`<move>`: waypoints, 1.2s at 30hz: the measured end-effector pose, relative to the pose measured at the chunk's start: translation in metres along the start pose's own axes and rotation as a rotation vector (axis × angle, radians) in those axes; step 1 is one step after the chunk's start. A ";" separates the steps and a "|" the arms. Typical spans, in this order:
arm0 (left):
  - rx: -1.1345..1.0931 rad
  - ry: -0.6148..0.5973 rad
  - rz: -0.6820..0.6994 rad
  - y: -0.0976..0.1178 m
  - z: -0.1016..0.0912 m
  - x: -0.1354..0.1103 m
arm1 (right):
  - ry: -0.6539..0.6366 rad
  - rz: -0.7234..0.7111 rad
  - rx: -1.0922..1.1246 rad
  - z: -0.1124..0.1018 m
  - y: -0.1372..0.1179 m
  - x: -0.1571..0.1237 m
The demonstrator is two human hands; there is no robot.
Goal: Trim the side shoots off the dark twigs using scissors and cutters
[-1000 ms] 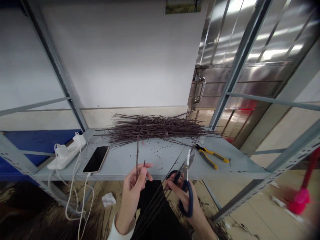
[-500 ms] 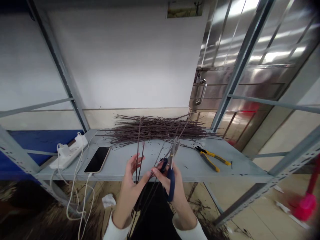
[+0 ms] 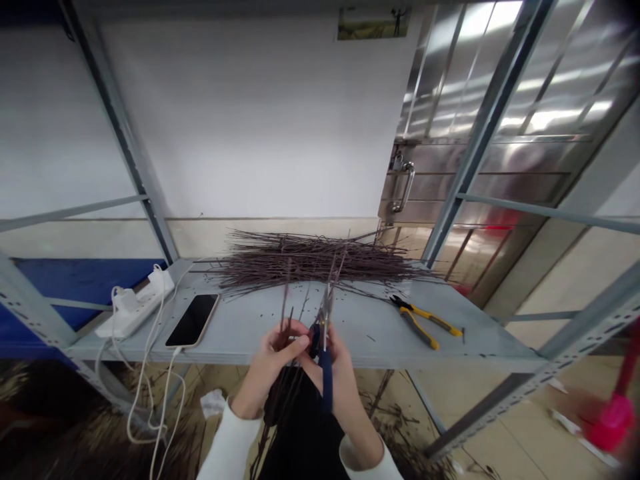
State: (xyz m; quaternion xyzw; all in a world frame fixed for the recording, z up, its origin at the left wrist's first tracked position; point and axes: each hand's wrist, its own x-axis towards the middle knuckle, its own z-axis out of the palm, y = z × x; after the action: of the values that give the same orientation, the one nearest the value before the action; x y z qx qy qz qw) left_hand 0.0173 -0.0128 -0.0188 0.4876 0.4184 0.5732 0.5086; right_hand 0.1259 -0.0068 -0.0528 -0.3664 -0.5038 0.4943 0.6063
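My left hand (image 3: pixel 275 357) is closed around a few thin dark twigs (image 3: pixel 286 293), which stand nearly upright and run down past the shelf edge. Against it, my right hand (image 3: pixel 333 367) is closed on a pair of scissors (image 3: pixel 327 363) with dark blue handles, the blades pointing away from me. More twigs rise beside the blades, and I cannot tell whether the right fingers pinch them too. Behind both hands a large heap of twigs (image 3: pixel 310 263) lies across the back of the shelf (image 3: pixel 360 320).
Yellow-and-black pliers (image 3: pixel 423 320) lie to the right. At left are a phone (image 3: pixel 194 320) and a white power strip (image 3: pixel 137 307) with cables hanging over the edge. Metal posts (image 3: pixel 470 147) frame the shelf. Twig scraps and crumpled paper (image 3: pixel 213 403) are on the floor.
The left fingers have closed around the twigs they held loosely. My right hand has come left with the scissors, whose blades now look edge-on. The twig tops sit lower.
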 end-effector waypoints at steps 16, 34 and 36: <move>-0.167 0.090 -0.080 0.003 0.008 0.002 | -0.072 -0.024 -0.152 -0.050 -0.008 -0.005; -0.163 0.078 -0.154 0.011 0.005 -0.017 | -0.405 -0.074 -0.566 -0.110 -0.080 0.012; -0.155 0.068 -0.157 0.008 0.003 -0.018 | -0.407 -0.083 -0.601 -0.111 -0.092 0.015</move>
State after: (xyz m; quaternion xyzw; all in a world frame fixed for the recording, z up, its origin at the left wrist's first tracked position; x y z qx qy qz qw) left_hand 0.0192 -0.0320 -0.0127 0.3929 0.4267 0.5782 0.5738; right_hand 0.2551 -0.0087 0.0131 -0.4015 -0.7515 0.3618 0.3783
